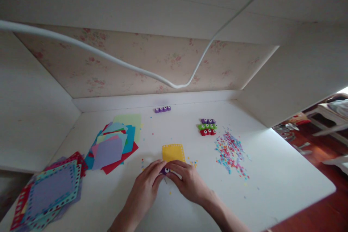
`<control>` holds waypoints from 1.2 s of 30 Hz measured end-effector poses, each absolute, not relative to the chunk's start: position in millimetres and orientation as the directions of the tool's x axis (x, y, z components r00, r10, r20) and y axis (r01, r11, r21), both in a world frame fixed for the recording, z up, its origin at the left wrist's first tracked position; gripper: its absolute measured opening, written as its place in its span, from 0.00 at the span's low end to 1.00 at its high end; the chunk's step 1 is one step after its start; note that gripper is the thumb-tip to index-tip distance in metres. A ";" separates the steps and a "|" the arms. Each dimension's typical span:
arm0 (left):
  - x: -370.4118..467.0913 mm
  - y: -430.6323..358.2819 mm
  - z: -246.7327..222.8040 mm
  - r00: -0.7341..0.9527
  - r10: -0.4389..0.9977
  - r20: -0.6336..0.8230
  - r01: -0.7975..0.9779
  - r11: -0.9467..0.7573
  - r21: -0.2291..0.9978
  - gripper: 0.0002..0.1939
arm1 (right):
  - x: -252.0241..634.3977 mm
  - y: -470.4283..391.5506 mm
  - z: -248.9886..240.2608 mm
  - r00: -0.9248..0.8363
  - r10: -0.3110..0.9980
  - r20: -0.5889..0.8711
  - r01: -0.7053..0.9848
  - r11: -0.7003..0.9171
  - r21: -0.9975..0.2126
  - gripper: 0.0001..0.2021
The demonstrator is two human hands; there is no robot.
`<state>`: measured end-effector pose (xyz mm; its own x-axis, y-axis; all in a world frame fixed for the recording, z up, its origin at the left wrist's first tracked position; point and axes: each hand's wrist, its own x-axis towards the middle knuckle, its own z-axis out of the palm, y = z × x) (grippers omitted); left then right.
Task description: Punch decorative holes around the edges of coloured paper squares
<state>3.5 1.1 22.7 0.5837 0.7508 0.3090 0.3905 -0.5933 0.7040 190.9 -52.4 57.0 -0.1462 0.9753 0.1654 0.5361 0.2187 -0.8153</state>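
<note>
Between my two hands, low in the middle of the head view, is a small purple punch (166,170) with a white and black button on top. My left hand (146,185) grips it from the left, fingers and thumb pressed together. From the right, my right hand (187,182) closes on the same punch. A yellow paper square (173,152) lies just beyond, its near edge at the punch and partly hidden by my fingers. Small holes line its top and side edges. Tiny yellow bits lie around it.
Purple punches (162,109) stand in a row near the back. Purple, green and red punches (208,127) stand right of centre, beside scattered confetti (231,152). Plain coloured papers (108,151) and hole-edged papers (51,192) are stacked left. A white cable (178,86) hangs across above.
</note>
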 end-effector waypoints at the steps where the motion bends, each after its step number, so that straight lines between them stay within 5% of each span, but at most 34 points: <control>1: 2.3 0.1 20.8 0.562 0.767 0.309 0.397 -0.579 0.712 0.17 | 198.2 -48.9 55.0 -0.112 0.982 0.154 0.535 0.190 -0.823 0.12; 6: -5.4 -5.8 6.5 0.511 0.836 0.200 0.421 -0.446 0.790 0.13 | 270.8 -5.3 46.3 0.340 0.923 0.179 0.705 -0.124 -0.698 0.13; 11: -5.9 -7.6 -7.3 0.494 0.854 0.161 0.446 -0.408 0.796 0.11 | 357.2 49.5 45.4 0.492 0.834 0.248 0.778 -0.294 -0.555 0.15; 22: -1.8 -4.2 -2.1 0.494 0.850 0.184 0.489 -0.446 0.750 0.11 | 392.7 71.2 23.2 0.468 0.856 0.220 0.867 -0.396 -0.302 0.11; 36: -4.5 -4.2 -6.4 0.404 0.911 0.083 0.467 -0.283 0.838 0.15 | 306.6 192.4 20.6 0.086 0.989 0.123 0.927 -0.034 -0.374 0.20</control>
